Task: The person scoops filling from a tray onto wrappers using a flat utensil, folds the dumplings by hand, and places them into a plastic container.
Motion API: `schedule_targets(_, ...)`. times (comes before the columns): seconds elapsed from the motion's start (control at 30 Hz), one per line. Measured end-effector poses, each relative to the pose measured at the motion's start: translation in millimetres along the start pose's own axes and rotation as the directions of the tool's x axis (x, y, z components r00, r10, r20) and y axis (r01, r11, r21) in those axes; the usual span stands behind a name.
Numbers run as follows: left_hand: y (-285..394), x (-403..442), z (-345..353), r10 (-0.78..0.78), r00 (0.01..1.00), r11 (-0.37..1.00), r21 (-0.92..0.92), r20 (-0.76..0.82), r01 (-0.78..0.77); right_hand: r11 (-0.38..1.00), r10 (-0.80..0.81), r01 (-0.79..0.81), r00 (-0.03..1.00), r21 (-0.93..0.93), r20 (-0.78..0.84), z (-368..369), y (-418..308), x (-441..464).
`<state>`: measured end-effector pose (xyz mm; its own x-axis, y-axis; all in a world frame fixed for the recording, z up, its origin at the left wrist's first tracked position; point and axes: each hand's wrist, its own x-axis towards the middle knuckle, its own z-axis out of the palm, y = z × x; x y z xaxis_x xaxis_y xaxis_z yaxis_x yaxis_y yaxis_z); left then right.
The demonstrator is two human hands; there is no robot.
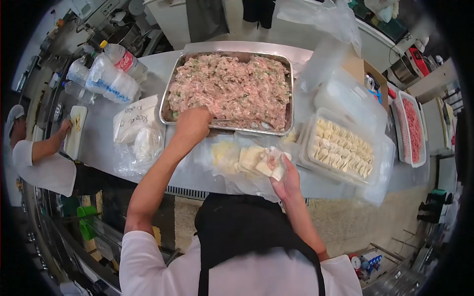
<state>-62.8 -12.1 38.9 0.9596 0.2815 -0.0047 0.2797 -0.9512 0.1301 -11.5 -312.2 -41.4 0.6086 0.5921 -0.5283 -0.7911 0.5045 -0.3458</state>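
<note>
My left hand (193, 126) is closed around a thin metal utensil (220, 120) at the near edge of a metal tray (291, 106). The utensil's far end is hard to make out against the meat. Minced meat (227, 86) with green bits fills the tray. In my right hand (287, 181), held between thumb and fingers, is a square dumpling wrapper (272, 164) with a small dab of meat on it. More wrappers (251, 157) lie overlapping on plastic just left of that hand. To its right, a clear plastic container (307, 157) holds rows of folded dumplings (343, 147).
Wrapped packages (138, 121) and plastic bottles (123, 61) stand on the left of the metal table (106, 148). At far right is a basket of ground meat (411, 130), beyond a cardboard box (373, 74). A co-worker (42, 158) works at a cutting board (75, 130) on the left.
</note>
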Motion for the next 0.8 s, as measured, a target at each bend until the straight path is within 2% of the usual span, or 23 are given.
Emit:
schedule_targets(0.07, 9.4, 12.1, 13.2, -0.043, 0.991, 0.999, 0.010, 0.129, 0.042, 0.999, -0.027, 0.027, 0.999, -0.029, -0.016, 0.8, -3.4, 0.7)
schedule_targets(0.2, -2.3, 21.8, 24.3, 0.106, 0.989, 0.993, -0.072, 0.106, -0.099, 0.992, -0.108, 0.107, 0.994, -0.070, -0.008, -0.1, -6.5, 5.5)
schedule_targets(0.27, -15.0, 31.6, 15.9, 0.302, 0.950, 0.882, -0.401, 0.076, -0.248, 0.993, -0.113, 0.112, 0.993, -0.032, -0.038, 0.9, -7.3, 7.0)
schedule_targets(0.33, -14.7, 28.3, 6.4, 0.411, 0.910, 0.829, -0.435, 0.049, -0.351, 0.992, -0.126, 0.127, 0.990, 0.014, -0.061, 2.4, -11.0, 15.9)
schedule_targets(0.4, 1.2, 7.9, -6.1, 0.182, 0.963, 0.717, -0.697, 0.199, 0.008, 0.983, -0.109, 0.112, 0.994, 0.142, -0.028, -1.2, -12.4, 25.0)
schedule_targets(0.43, 9.1, -1.3, -2.4, 0.210, 0.955, 0.720, -0.694, 0.210, -0.006, 0.978, -0.128, 0.133, 0.991, 0.163, -0.044, 3.9, -13.4, 26.9)
schedule_targets(0.5, 26.3, -19.5, 4.2, 0.140, 0.981, 0.523, -0.851, 0.131, 0.039, 0.976, -0.069, 0.080, 0.996, 0.204, -0.058, 20.3, -17.2, 29.4)
schedule_targets(0.53, 39.3, -26.5, 16.9, 0.156, 0.978, 0.527, -0.849, 0.138, 0.035, 0.972, -0.079, 0.092, 0.995, 0.217, -0.066, 25.1, -18.1, 30.4)
schedule_targets(0.6, 63.6, -40.4, 44.6, 0.186, 0.967, 0.609, -0.751, -0.175, -0.254, 0.965, -0.048, 0.037, 0.998, 0.261, 0.034, 32.1, -17.3, 31.8)
schedule_targets(0.63, 62.6, -49.2, 46.9, 0.184, 0.968, 0.610, -0.752, -0.172, -0.250, 0.965, -0.045, 0.035, 0.999, 0.261, 0.032, 24.7, -14.2, 37.0)
schedule_targets(0.7, 60.2, -58.4, 47.5, 0.225, 0.973, 0.693, -0.694, -0.049, -0.195, 0.948, -0.147, 0.157, 0.987, 0.277, -0.057, 6.1, -10.3, 52.9)
schedule_targets(0.73, 53.5, -57.2, 34.4, 0.220, 0.974, 0.693, -0.696, -0.048, -0.190, 0.949, -0.142, 0.153, 0.988, 0.275, -0.058, 10.2, -14.2, 47.7)
schedule_targets(0.8, 26.2, -55.9, 3.0, 0.135, 0.991, 0.862, -0.494, 0.006, -0.115, 0.926, -0.246, 0.303, 0.937, 0.227, -0.247, 14.7, -19.8, 33.9)
